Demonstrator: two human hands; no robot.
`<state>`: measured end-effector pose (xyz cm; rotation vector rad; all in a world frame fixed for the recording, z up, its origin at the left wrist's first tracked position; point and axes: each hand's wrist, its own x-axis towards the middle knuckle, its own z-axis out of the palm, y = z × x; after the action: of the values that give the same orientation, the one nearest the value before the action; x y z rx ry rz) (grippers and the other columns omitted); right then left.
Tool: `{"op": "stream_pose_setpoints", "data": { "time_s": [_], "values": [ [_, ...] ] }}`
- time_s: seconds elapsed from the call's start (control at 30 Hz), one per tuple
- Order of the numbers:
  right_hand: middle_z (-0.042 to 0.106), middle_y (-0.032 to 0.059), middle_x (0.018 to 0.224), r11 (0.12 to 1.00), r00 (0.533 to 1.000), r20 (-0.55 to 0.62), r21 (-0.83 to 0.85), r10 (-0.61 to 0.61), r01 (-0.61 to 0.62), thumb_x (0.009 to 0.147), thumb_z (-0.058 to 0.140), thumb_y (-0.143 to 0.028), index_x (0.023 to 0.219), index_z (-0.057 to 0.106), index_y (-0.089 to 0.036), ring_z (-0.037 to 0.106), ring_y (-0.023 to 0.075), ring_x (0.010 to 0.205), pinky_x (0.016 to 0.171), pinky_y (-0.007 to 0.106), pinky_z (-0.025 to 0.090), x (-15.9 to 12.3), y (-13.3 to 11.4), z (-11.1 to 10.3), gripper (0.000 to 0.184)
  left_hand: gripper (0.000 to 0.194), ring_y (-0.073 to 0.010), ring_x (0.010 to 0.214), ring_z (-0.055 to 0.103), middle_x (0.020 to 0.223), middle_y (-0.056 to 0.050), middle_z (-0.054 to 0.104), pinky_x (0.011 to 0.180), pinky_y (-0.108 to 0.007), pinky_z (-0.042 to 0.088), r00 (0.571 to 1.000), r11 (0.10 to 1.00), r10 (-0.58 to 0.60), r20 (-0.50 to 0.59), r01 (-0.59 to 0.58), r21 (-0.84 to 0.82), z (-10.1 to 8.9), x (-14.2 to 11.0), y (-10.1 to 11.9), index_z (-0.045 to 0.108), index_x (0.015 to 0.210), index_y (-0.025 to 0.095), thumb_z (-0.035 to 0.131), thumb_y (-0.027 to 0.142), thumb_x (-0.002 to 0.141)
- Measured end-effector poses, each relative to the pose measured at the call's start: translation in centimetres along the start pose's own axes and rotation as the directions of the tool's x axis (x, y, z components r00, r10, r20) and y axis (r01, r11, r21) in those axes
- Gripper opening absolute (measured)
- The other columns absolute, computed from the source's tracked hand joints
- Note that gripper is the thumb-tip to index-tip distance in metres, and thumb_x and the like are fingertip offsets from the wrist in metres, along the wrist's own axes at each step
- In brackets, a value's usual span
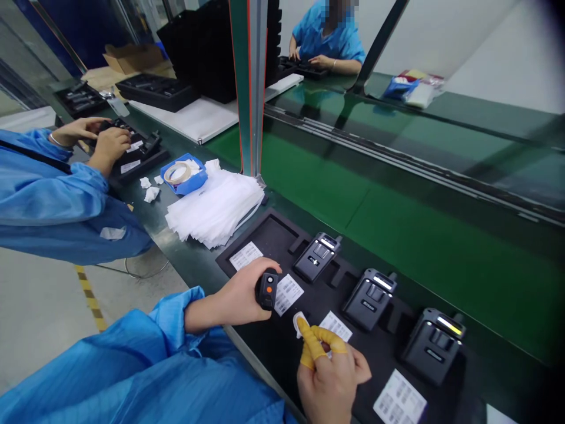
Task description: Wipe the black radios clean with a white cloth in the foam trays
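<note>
My left hand (241, 294) is wrapped round a black handheld radio (268, 290), whose narrow side with an orange and a grey button faces me. To its right, my right hand (331, 374) wears yellow finger cots and pinches a small white wipe (299, 324); the two hands are apart. Beneath them lies a black foam tray (282, 227). Three similar radios, one at the back (316, 257), one in the middle (369, 298) and one at the right (433, 345), rest face up in it. White barcode label sheets (399, 397) lie along its near side.
A stack of white sheets (216, 206) and a blue box with tape rolls (183, 174) sit beyond the tray. A metal post (251, 88) rises behind them. A green belt (375, 218) runs alongside. Co-workers in blue handle black trays at left (128, 156) and across (309, 69).
</note>
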<state>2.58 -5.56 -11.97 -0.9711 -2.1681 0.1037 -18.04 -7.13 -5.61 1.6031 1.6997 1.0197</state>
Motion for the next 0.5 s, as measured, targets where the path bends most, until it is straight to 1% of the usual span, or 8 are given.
{"op": "stream_pose_setpoints", "data": {
  "time_s": [0.1, 0.2, 0.27, 0.3, 0.33, 0.4, 0.5],
  "values": [
    [0.054, 0.0041, 0.086, 1.000, 1.000, -0.014, 0.021, -0.020, 0.020, 0.071, 0.044, -0.006, 0.065, 0.052, -0.019, 0.047, 0.0157, 0.076, 0.079, 0.039, 0.029, -0.1, -0.1, 0.2, 0.016, 0.059, -0.0239, 0.105, 0.055, 0.113, -0.008, 0.055, 0.096, -0.039, 0.043, 1.000, 1.000, 0.006, -0.004, -0.006, 0.009, 0.0, -0.1, 0.1, 0.047, 0.108, 0.020, 0.058, 0.005, 0.052],
    [0.054, 0.0045, 0.089, 0.993, 0.993, -0.021, 0.017, -0.117, 0.117, 0.070, 0.045, -0.007, 0.065, 0.053, -0.019, 0.047, 0.0156, 0.077, 0.079, 0.038, 0.029, -0.3, 0.3, 0.5, 0.016, 0.060, -0.0235, 0.105, 0.055, 0.113, -0.008, 0.055, 0.096, -0.039, 0.043, 1.000, 1.000, 0.001, -0.021, -0.001, 0.019, 0.1, -0.3, 0.1, 0.047, 0.109, 0.020, 0.058, 0.005, 0.052],
    [0.054, 0.0050, 0.090, 0.984, 0.984, -0.015, 0.011, -0.180, 0.180, 0.070, 0.046, -0.008, 0.070, 0.057, -0.019, 0.048, 0.0162, 0.078, 0.078, 0.037, 0.030, -0.4, 0.5, 0.6, 0.017, 0.061, -0.0230, 0.103, 0.056, 0.112, -0.007, 0.055, 0.094, -0.038, 0.044, 1.000, 1.000, -0.016, -0.027, 0.017, 0.025, 0.1, -0.4, 0.0, 0.047, 0.109, 0.020, 0.057, 0.005, 0.052],
    [0.055, 0.0051, 0.090, 0.982, 0.982, -0.017, 0.009, -0.191, 0.191, 0.071, 0.045, -0.008, 0.075, 0.059, -0.020, 0.048, 0.0166, 0.078, 0.078, 0.037, 0.030, -0.3, 0.6, 0.5, 0.018, 0.061, -0.0229, 0.103, 0.056, 0.112, -0.007, 0.056, 0.094, -0.038, 0.044, 0.999, 0.999, -0.027, -0.026, 0.028, 0.029, 0.1, -0.4, 0.0, 0.047, 0.109, 0.020, 0.057, 0.005, 0.051],
    [0.055, 0.0052, 0.090, 0.984, 0.984, -0.022, 0.009, -0.179, 0.179, 0.072, 0.045, -0.008, 0.078, 0.060, -0.020, 0.049, 0.0168, 0.078, 0.078, 0.037, 0.030, -0.2, 0.6, 0.3, 0.020, 0.061, -0.0228, 0.103, 0.056, 0.112, -0.006, 0.056, 0.094, -0.037, 0.045, 0.999, 0.999, -0.036, -0.026, 0.037, 0.037, 0.1, -0.4, 0.1, 0.047, 0.109, 0.021, 0.057, 0.005, 0.051],
    [0.055, 0.0049, 0.089, 0.994, 0.993, -0.048, 0.009, -0.108, 0.109, 0.075, 0.044, -0.007, 0.084, 0.061, -0.020, 0.049, 0.0166, 0.079, 0.078, 0.037, 0.031, 0.2, 0.7, -0.6, 0.023, 0.060, -0.0229, 0.104, 0.056, 0.113, -0.006, 0.057, 0.095, -0.037, 0.044, 0.998, 0.997, -0.050, -0.032, 0.052, 0.063, 0.0, -0.4, 0.3, 0.048, 0.108, 0.021, 0.056, 0.006, 0.051],
    [0.055, 0.0038, 0.088, 0.999, 0.994, -0.113, -0.030, 0.008, -0.012, 0.079, 0.045, -0.008, 0.096, 0.062, -0.021, 0.049, 0.0154, 0.080, 0.078, 0.035, 0.032, 0.4, 1.4, -2.6, 0.027, 0.054, -0.0234, 0.105, 0.057, 0.112, -0.006, 0.058, 0.094, -0.037, 0.044, 0.997, 0.989, -0.070, -0.038, 0.075, 0.129, -0.1, -0.4, 1.1, 0.048, 0.108, 0.021, 0.053, 0.011, 0.055]
  ]
}}
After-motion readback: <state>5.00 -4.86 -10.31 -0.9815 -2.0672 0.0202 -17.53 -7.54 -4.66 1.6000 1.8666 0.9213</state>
